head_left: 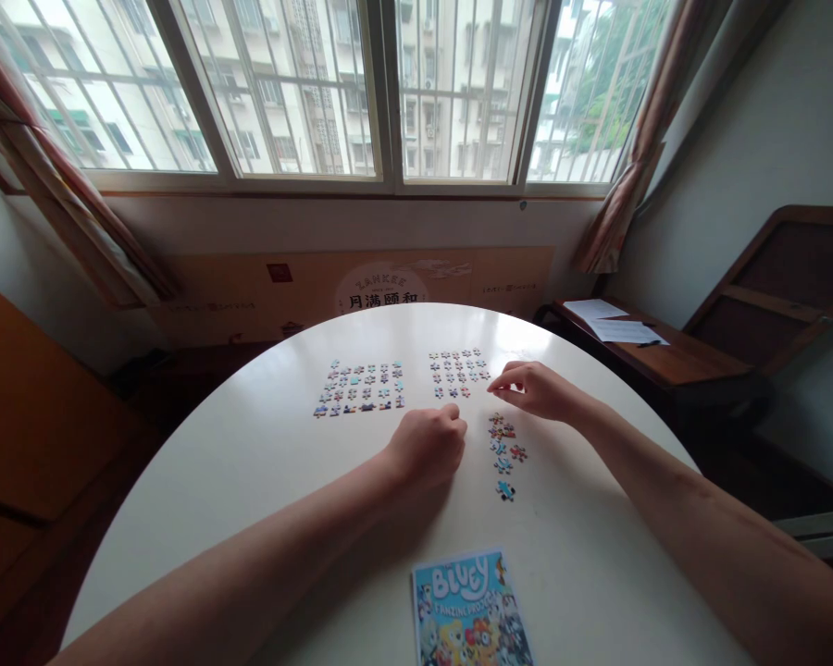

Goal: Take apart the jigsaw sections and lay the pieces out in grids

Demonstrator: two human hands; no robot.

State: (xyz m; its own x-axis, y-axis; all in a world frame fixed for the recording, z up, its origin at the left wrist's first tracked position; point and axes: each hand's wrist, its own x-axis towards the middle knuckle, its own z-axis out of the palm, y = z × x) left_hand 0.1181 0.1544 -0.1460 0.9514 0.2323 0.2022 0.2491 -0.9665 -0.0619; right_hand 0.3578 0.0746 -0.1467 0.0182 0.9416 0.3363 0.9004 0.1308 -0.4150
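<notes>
Two groups of small jigsaw puzzle pieces lie in rows on the white round table: a left group (361, 381) and a right group (459, 370). My left hand (430, 439) rests just in front of the right group, its fingers curled closed; anything inside them is hidden. Right of that group, my right hand (531, 388) has thumb and fingertips pinched close to the tabletop, and I cannot make out what is between them. Below my right hand, a loose cluster of puzzle pieces (503, 449) lies unsorted, with one blue piece (505, 490) apart at its near end.
A booklet or box with "Bluey" on its cover (468, 610) lies at the near side of the table (250, 481). To the right, papers (625, 331) and a pen sit on a wooden chair or bench (687, 356). Barred windows (458, 92) stand beyond.
</notes>
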